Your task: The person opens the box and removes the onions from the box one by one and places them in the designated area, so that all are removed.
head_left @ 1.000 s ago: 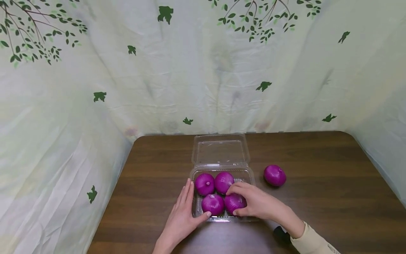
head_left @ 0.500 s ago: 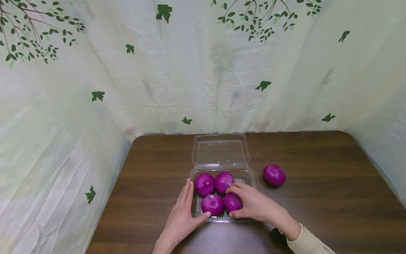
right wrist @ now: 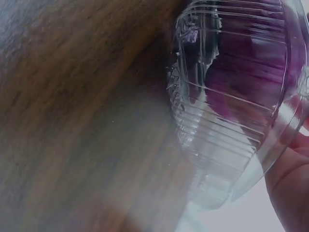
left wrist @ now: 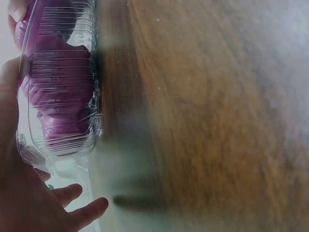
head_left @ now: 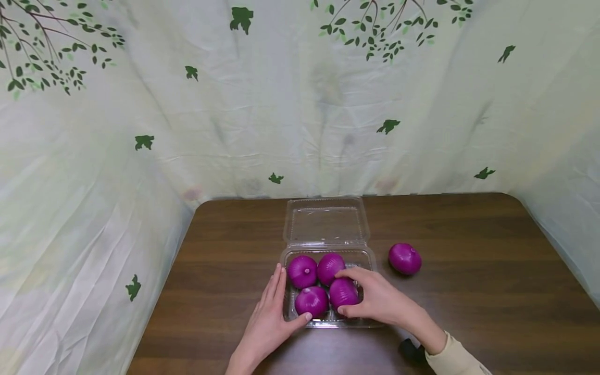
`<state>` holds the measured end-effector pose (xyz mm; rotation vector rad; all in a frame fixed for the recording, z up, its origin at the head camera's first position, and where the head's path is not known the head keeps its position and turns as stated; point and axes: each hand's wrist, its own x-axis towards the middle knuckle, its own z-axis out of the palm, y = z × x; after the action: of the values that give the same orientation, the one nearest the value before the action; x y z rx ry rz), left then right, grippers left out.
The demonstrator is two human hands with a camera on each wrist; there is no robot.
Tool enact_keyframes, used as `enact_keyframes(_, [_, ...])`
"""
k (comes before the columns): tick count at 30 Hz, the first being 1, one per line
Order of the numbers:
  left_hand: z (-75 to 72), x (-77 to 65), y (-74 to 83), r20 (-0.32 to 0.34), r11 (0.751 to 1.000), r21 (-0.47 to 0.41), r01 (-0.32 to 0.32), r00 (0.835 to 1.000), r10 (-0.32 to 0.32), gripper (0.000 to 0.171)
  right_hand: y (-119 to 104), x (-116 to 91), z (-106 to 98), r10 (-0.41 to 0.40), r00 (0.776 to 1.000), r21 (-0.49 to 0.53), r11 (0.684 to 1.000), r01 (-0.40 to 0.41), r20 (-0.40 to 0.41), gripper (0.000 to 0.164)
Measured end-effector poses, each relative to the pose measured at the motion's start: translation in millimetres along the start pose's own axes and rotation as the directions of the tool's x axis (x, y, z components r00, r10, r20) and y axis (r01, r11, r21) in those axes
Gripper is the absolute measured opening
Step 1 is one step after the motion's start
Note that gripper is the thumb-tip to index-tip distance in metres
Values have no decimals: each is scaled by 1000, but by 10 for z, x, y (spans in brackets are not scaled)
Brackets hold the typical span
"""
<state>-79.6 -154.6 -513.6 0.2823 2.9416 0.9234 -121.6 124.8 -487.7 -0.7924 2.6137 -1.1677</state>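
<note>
The box I'm working at is clear plastic, super glossy with ribbed walls, and the lid at 12 o'clock is the same shiny stuff. Onions inside look smooth and glossy with fine lines; the loose onion out at 2 o'clock shines too. Table's wood-grained, smooth, soft sheen. Sheet past the lid looks like matt, wrinkly cloth. My sleeve, around 4 o'clock, is matt cloth as well.
</note>
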Motion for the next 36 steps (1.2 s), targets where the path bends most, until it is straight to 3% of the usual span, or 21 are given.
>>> enact_keyframes(5, [0, 10, 0, 24, 1000, -1, 18, 1000, -18, 117, 19, -27, -32, 49, 999, 124, 991, -51, 20, 60])
enact_keyframes(11, [4, 16, 2, 28, 1000, 4, 25, 999, -25, 118, 63, -48, -68, 52, 998, 290, 955, -61, 39, 57])
enact_keyframes(18, [2, 13, 12, 26, 1000, 6, 23, 999, -23, 118, 155, -65, -76, 26, 999, 532, 847, -4, -35, 54])
enact_keyframes(26, [7, 8, 15, 23, 1000, 13, 14, 1000, -14, 117, 170, -132, -118, 61, 997, 666, 746, -11, -52, 63])
enact_keyframes(31, [5, 4, 19, 15, 1000, 13, 9, 1000, -9, 117, 182, -197, -154, 72, 992, 653, 757, 13, -104, 62])
enact_keyframes(36, [7, 5, 23, 12, 1000, 20, 6, 1000, -6, 118, 183, -292, -256, 107, 977, 570, 822, 17, -184, 62])
